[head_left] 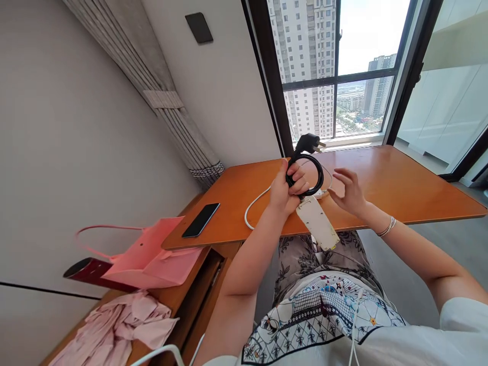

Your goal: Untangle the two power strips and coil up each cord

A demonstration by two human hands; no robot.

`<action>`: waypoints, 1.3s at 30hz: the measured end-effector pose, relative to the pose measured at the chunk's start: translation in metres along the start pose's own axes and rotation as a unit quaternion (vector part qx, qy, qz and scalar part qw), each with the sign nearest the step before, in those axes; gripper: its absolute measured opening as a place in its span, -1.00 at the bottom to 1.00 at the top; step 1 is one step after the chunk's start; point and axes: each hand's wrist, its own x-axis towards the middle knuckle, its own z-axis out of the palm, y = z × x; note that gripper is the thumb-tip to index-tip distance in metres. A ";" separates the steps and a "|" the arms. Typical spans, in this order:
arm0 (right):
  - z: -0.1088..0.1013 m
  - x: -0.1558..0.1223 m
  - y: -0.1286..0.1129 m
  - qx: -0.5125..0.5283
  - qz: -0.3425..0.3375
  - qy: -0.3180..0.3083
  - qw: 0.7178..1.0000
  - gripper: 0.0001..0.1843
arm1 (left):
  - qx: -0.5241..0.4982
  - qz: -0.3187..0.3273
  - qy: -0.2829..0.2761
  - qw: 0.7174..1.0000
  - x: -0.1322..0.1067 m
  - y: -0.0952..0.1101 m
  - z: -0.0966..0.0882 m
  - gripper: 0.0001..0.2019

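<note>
My left hand (288, 187) is closed around a coiled black power cord (319, 175), held up above the near edge of the wooden table. The cord's black plug (307, 143) sticks out over the top of the coil, its metal prongs pointing right. Below the fist hangs a white power strip (317, 222), tilted, with small dark spots along its face. To the right of the coil is my right hand (348, 192), empty, its fingers apart and curved. A white cable (249, 211) loops on the table behind my left hand, and part of it is hidden.
A dark phone (201, 220) lies on the left of the wooden table (412, 188). Lower left, a pink bag (152, 254), a dark red cylinder (97, 273) and crumpled pink cloth (122, 325) rest on a wooden cabinet. A window (335, 81) stands beyond the table.
</note>
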 end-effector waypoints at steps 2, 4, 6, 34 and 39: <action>0.011 -0.017 0.008 -0.033 -0.045 -0.087 0.995 -0.77 | -0.013 0.016 0.008 1.000 0.002 0.000 0.001 -0.49; 0.016 -0.025 0.007 -0.037 -0.079 -0.172 0.981 -0.87 | -0.012 0.029 0.017 0.999 0.006 -0.003 0.000 -0.49; 0.016 -0.025 0.001 -0.021 -0.108 -0.248 0.962 -0.85 | -0.001 0.038 0.030 0.999 0.009 -0.007 -0.002 -0.49; 0.004 0.029 -0.031 0.594 0.359 -0.055 0.718 -0.41 | 0.096 -0.033 -0.002 0.995 0.024 -0.028 -0.042 -0.43; -0.004 0.032 -0.024 0.569 0.369 -0.062 0.733 -0.43 | 0.127 -0.115 -0.024 0.985 0.034 -0.029 -0.059 -0.45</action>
